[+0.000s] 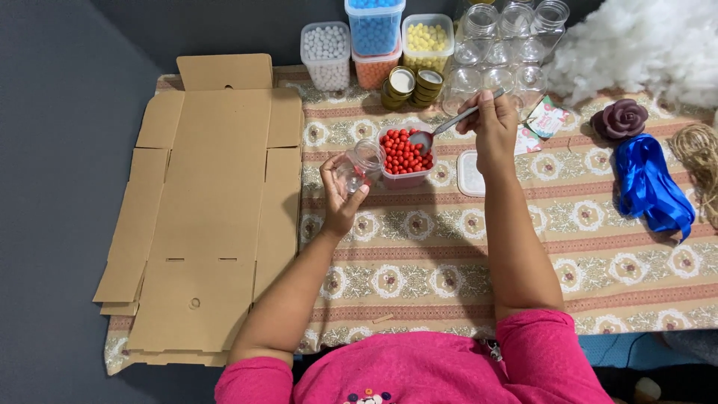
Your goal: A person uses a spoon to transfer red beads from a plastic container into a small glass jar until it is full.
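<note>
Red beads point(404, 152) fill the open plastic tub point(406, 178) mid-desk, and that's where I'm working. My right hand point(490, 123) is clenched around a metal spoon point(449, 127), its bowl dipped at the far edge of the beads; can't tell if it carries any. My left hand point(342, 196) grips a small clear glass jar point(360, 164), tilted with its mouth toward the tub, just touching its left side. Jar looks empty or nearly so, hard to tell through the glass. So filling looks barely begun, by my judgement: first scoop in hand.

Left to do, as I read it: a cluster of empty clear jars point(502, 45) stands at the far side, unfilled, and a stack of gold lids point(411, 86) sits beside them, none on. Tubs of white beads point(326, 52), blue beads point(374, 26), orange beads point(374, 71) and yellow beads point(427, 41) stay closed at the far edge. The tub's white lid point(470, 173) lies just right of it.

Flattened cardboard box point(202, 209) on the left, not assembled. Blue ribbon point(649, 187), twine point(699, 153), a purple rose point(619, 120) and white stuffing point(643, 45) on the right, untouched. Patterned desk point(449, 277) cloth underneath.
</note>
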